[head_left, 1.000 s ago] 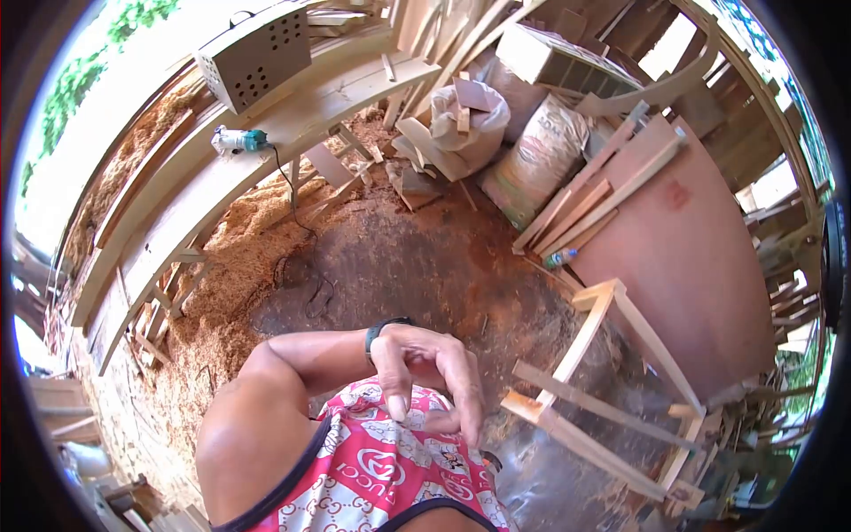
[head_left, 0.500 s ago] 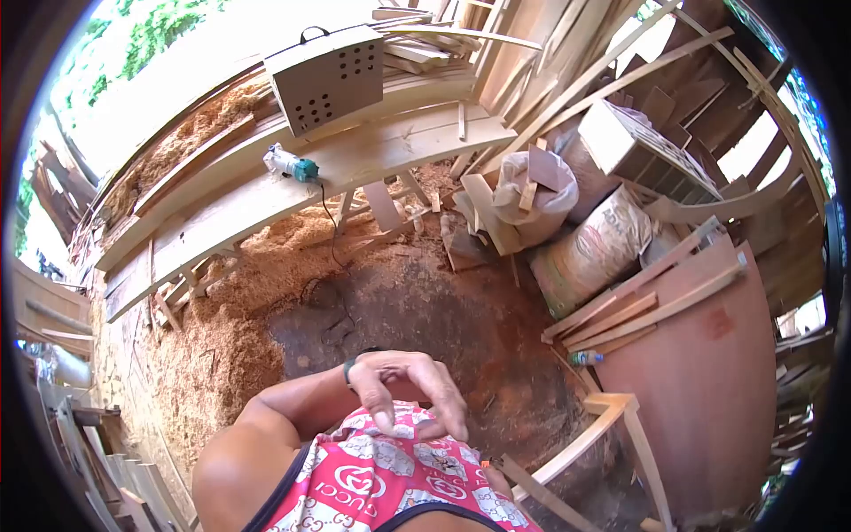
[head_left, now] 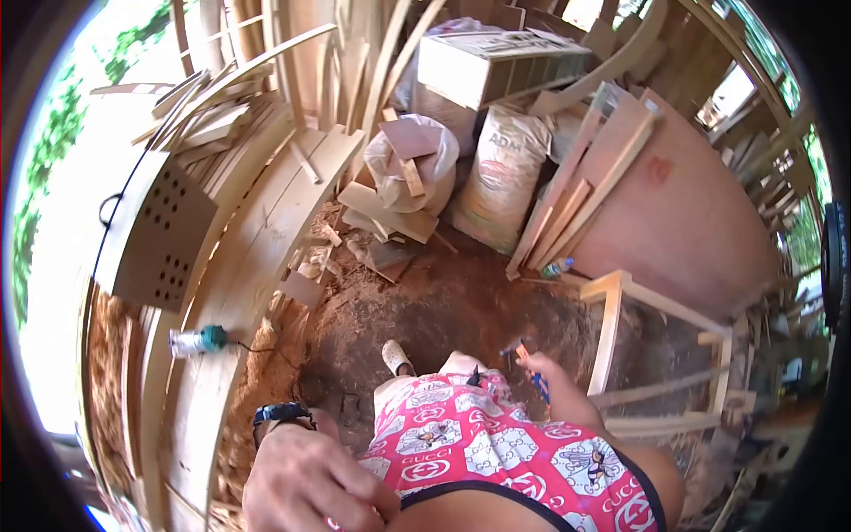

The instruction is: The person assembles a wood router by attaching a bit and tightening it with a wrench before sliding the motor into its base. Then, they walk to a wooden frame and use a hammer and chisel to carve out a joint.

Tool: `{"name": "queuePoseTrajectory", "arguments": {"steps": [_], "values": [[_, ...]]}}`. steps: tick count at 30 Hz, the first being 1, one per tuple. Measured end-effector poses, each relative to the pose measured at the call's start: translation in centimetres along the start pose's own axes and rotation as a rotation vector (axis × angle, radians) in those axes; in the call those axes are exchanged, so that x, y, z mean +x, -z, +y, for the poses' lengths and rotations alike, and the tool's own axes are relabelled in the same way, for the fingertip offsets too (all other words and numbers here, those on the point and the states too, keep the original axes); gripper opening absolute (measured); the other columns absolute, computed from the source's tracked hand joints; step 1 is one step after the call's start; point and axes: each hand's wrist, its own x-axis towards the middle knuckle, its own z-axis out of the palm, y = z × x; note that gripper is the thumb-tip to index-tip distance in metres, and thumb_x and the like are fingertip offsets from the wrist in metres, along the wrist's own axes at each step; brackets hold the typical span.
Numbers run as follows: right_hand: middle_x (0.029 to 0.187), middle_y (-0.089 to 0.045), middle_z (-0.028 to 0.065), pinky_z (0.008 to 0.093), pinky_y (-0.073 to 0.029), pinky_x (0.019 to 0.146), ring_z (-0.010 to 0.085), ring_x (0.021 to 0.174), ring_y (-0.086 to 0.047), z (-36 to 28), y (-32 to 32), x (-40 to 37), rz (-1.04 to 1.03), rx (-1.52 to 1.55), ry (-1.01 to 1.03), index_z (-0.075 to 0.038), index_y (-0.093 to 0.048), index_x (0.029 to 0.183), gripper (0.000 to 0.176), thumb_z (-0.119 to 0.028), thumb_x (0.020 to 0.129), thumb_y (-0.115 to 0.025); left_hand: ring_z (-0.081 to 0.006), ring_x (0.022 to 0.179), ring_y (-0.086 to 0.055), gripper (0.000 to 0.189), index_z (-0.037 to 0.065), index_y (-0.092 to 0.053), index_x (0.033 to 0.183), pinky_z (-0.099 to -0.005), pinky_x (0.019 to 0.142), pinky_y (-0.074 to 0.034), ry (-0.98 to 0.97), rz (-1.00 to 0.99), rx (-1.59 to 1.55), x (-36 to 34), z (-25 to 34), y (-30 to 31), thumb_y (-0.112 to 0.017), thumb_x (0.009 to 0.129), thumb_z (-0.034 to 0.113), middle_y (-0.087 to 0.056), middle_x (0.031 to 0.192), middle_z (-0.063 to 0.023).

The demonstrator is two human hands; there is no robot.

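Observation:
At the lower left, my left hand point(head_left: 310, 479), with a dark watch point(head_left: 284, 413) on its wrist, is close to my chest. Its fingers curl in beside the pink patterned shirt point(head_left: 430, 434); their tips are partly hidden. On the other side of my body, my right hand point(head_left: 538, 365) is closed round a hammer point(head_left: 521, 352) with an orange and blue handle. Right of that hand stands a pale wooden frame point(head_left: 610, 332). A green and white power tool point(head_left: 199, 341) lies on the wooden bench at the left, its cord hanging over the edge.
The long plank bench point(head_left: 253, 222) carries a perforated box point(head_left: 160, 230) and stacked boards. A white sack of offcuts point(head_left: 412, 168) and a full ADM sack point(head_left: 503, 173) stand ahead. Strips lean on a large brown panel point(head_left: 674, 195). Wood shavings point(head_left: 270, 381) cover the floor beside the bench.
The view has turned right, shifting the bench leftward. My left hand has moved from in front of my belly to the lower left. My right hand with the hammer has come into view.

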Motion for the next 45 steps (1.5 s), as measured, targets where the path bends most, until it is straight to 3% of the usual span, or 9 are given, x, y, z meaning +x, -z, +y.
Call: {"name": "queuePoseTrajectory", "arguments": {"steps": [16,17,22,24,25,29,34,39,45], "values": [[0.068,-0.059,0.0065,0.0372,-0.047,0.054,0.0203,0.056,-0.057,1.7,-2.6,-3.0,0.023,-0.144,-0.175,-0.006,-0.062,0.087,0.034,-0.04,0.091,-0.07,-0.0204,0.061,-0.058,0.026,0.016,-0.067,0.107,-0.0372,0.062,-0.051,-0.005,0.05,0.015,-1.8,-5.8,13.0,-0.046,0.104,0.032,-0.063,0.079,-0.0059],[0.068,-0.06,0.0066,0.0372,-0.047,0.054,0.0204,0.056,-0.057,1.1,-2.6,-2.4,0.017,-0.144,-0.133,-0.007,-0.063,0.086,0.034,-0.039,0.091,-0.07,-0.0336,0.063,-0.059,0.031,0.008,-0.052,0.062,-0.0464,0.06,-0.049,-0.032,0.005,-0.108,-3.9,-4.9,13.2,-0.044,0.092,0.008,-0.057,0.065,-0.016],[0.068,-0.06,0.0073,0.0371,-0.046,0.054,0.0211,0.056,-0.057,-5.0,0.9,3.1,-0.054,-0.264,0.075,-0.007,-0.063,0.086,0.034,-0.039,0.09,-0.07,-0.0207,0.062,-0.059,0.023,0.016,-0.065,0.114,-0.0389,0.063,-0.052,0.096,0.075,0.106,-0.5,-7.9,15.8,-0.051,0.102,0.03,-0.065,0.081,-0.0062],[0.068,-0.06,0.0075,0.0371,-0.046,0.054,0.0213,0.056,-0.057,-8.3,2.5,5.2,-0.085,-0.331,0.17,-0.007,-0.063,0.086,0.034,-0.039,0.09,-0.07,-0.0297,0.055,-0.048,0.031,0.013,-0.041,0.056,-0.0438,0.05,-0.037,0.156,0.088,0.028,-0.5,-8.6,16.0,-0.05,0.086,0.013,-0.039,0.055,-0.007],[0.068,-0.061,0.0077,0.0371,-0.046,0.053,0.0214,0.056,-0.056,-10.2,3.7,6.4,-0.105,-0.376,0.215,-0.007,-0.063,0.085,0.034,-0.039,0.09,-0.07,-0.029,0.056,-0.049,0.035,0.013,-0.041,0.058,-0.0432,0.05,-0.036,0.173,0.092,0.154,-1.1,-9.0,15.3,-0.053,0.089,0.023,-0.041,0.06,-0.0071],[0.068,-0.061,0.0082,0.037,-0.045,0.053,0.0219,0.055,-0.056,-22.4,9.1,13.0,-0.221,-0.666,0.43,-0.007,-0.064,0.085,0.033,-0.039,0.09,-0.069,-0.0358,0.069,-0.06,0.033,0.001,-0.069,0.089,-0.045,0.062,-0.048,0.577,0.031,0.404,-4.6,-11.5,16.7,-0.073,0.085,0.033,-0.059,0.076,-0.0127],[0.068,-0.062,0.0088,0.0369,-0.045,0.053,0.0226,0.055,-0.056,-38.6,12.5,17.6,-0.263,-1.016,0.584,-0.007,-0.064,0.084,0.033,-0.039,0.089,-0.069,-0.0302,0.082,-0.07,0.037,-0.006,-0.068,0.107,-0.0408,0.073,-0.053,1.124,0.733,0.453,-14.3,-17.2,9.9,-0.071,0.092,0.028,-0.071,0.088,-0.0201],[0.064,-0.058,0.0086,0.0379,-0.044,0.05,0.0229,0.052,-0.052,-49.9,5.1,19.6,-0.234,-0.8,0.033,-0.009,-0.062,0.084,0.021,-0.028,0.09,-0.069,-0.0352,0.085,-0.072,0.028,0.004,-0.071,0.102,-0.0498,0.076,-0.057,2.27,0.521,0.964,-24.0,-17.9,0.8,-0.065,0.083,0.025,-0.073,0.087,-0.018],[0.057,-0.053,0.005,0.0402,-0.05,0.049,0.0225,0.049,-0.055,-51.6,-9.8,15.1,-0.508,-0.575,0.172,-0.011,-0.054,0.084,0.022,-0.026,0.096,-0.064,-0.0389,0.086,-0.07,0.032,0.001,-0.067,0.096,-0.0488,0.075,-0.055,2.05,1.079,1.284,-21.9,-9.7,-5.4,-0.07,0.084,0.031,-0.071,0.085,-0.0204]]}}
